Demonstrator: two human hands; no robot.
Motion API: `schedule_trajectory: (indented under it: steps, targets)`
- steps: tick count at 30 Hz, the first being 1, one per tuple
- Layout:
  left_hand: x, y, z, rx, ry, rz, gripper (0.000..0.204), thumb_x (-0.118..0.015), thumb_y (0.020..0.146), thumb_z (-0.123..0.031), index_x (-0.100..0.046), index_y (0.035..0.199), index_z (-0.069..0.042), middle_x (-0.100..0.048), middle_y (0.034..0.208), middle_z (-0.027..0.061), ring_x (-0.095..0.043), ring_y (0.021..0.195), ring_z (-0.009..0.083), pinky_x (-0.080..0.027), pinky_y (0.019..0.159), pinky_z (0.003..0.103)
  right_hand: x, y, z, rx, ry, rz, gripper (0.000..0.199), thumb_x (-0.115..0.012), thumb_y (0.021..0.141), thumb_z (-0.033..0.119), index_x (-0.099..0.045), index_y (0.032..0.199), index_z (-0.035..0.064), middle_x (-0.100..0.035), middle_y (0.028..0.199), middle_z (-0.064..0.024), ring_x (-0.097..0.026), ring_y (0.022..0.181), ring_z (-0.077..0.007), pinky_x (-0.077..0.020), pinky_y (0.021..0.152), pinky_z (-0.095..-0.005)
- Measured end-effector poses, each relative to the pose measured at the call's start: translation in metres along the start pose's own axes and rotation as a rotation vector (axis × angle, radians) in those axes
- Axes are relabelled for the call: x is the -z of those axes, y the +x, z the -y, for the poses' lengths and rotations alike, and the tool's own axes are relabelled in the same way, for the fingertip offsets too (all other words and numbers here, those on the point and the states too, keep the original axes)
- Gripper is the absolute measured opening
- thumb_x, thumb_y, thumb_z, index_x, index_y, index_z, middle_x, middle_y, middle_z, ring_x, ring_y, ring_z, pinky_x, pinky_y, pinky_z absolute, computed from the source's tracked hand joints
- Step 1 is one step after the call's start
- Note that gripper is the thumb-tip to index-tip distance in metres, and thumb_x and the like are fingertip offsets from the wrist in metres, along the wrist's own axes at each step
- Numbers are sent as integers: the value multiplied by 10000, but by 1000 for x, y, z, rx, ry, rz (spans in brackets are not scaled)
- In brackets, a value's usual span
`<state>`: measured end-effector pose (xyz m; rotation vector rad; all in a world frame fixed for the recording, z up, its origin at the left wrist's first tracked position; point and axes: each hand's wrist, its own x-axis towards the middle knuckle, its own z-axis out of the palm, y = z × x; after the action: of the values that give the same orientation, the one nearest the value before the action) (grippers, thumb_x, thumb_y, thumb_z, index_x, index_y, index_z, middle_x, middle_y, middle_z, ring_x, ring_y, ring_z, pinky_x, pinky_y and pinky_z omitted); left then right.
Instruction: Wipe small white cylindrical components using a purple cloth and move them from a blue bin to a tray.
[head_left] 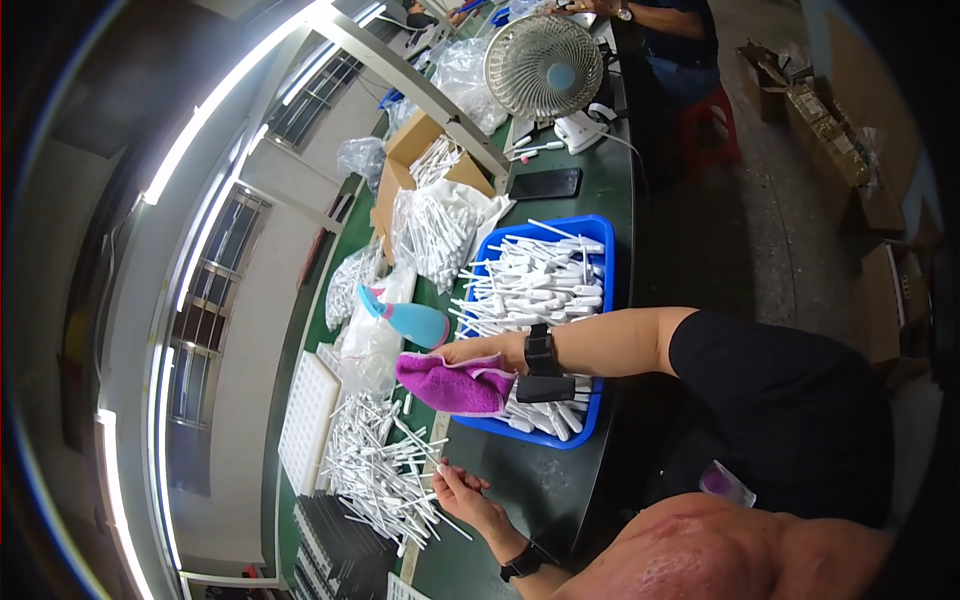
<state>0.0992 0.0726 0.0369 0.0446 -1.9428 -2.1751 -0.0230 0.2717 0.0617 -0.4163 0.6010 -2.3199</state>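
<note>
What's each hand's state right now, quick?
Left hand: partly curled at a white stick; whether it grips cannot be told.
Right hand: closed, holding a purple cloth.

Factory workshop, by the look: long green workbench (608,190) mid-frame, heaped identical white sticks (375,470) lower centre, strip lights (170,160) upper left, cardboard boxes (880,310) right, co-worker (680,40) seated at top.
</note>
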Motion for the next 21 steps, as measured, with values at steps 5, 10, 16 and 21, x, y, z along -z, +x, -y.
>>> schedule_trajectory:
  steps: [5,10,16,21]
  targets:
    - [-2,-2,4,12,-50,-4,192,-472,917,-212,-528,988,-43,-440,683,-19,-328,432,26,-300,372,184,-12,-13,-1,15,-5,-62,402,-498,860,481,-592,1004,117,-650,804,-1,-618,598,-100,-509,534,-216]
    - [30,-10,3,35,-61,-104,199,-474,913,-219,-532,1000,-49,-441,691,-21,-314,439,24,-278,374,181,-16,18,-36,20,-136,-114,470,-492,849,519,-552,1104,129,-636,891,19,-605,581,-80,-495,507,-206]
    - [69,6,5,224,-321,-54,248,-512,891,-180,-538,1088,-32,-502,724,-9,-330,466,29,-295,396,190,-28,38,-55,190,-406,-155,405,-407,933,315,-427,1280,106,-549,1145,-36,-543,1001,-127,-450,853,-256]
    - [73,3,4,226,-426,-21,242,-519,889,-188,-543,1078,-39,-509,735,3,-366,464,41,-320,396,193,19,50,-48,91,-160,-47,419,-367,948,296,-419,1242,2,-607,961,-59,-601,824,-127,-512,713,-254]
